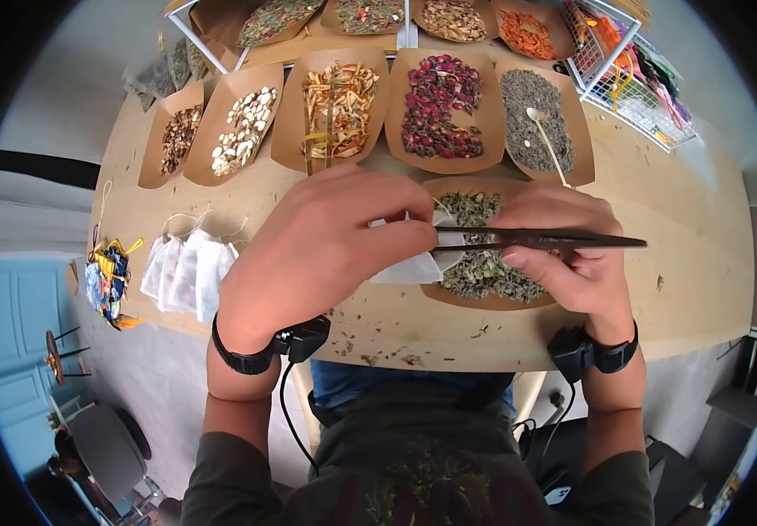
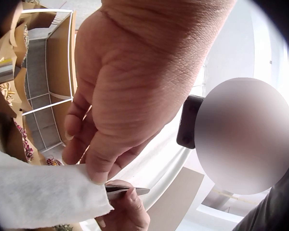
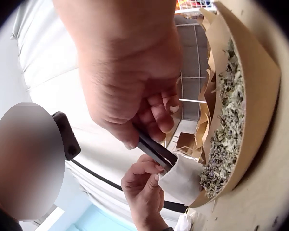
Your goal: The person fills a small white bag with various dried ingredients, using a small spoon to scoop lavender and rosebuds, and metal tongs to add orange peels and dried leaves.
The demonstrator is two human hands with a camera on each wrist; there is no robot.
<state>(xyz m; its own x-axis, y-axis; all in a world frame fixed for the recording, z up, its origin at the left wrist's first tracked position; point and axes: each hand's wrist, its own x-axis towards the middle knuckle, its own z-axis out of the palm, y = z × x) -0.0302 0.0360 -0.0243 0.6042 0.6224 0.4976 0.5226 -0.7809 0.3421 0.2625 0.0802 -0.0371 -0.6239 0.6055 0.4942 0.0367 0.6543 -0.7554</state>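
My left hand (image 1: pixel 335 232) pinches the rim of a small white cloth bag (image 1: pixel 406 270) between thumb and fingertips. In my right hand (image 1: pixel 596 285) is a pair of dark tweezers (image 1: pixel 602 241), gripped between thumb and fingers. Their tips point left into the bag's mouth, as the right wrist view shows; the cloth hides the ends. Both hands are above a brown paper tray (image 1: pixel 438 293) of dried grey-green herb (image 1: pixel 488 279). The bag (image 3: pixel 183 180) hangs beside the herb at the tray's left side.
Brown trays line the back, holding dried rosebuds (image 1: pixel 449 96), white slices (image 1: pixel 243 123) and orange-yellow strips with tongs (image 1: pixel 308 131). A spoon (image 1: pixel 549 145) lies on a grey herb. White pouches (image 1: pixel 190 276) and patterned bags (image 1: pixel 109 280) are at left. A wire basket (image 1: pixel 650 105) stands right.
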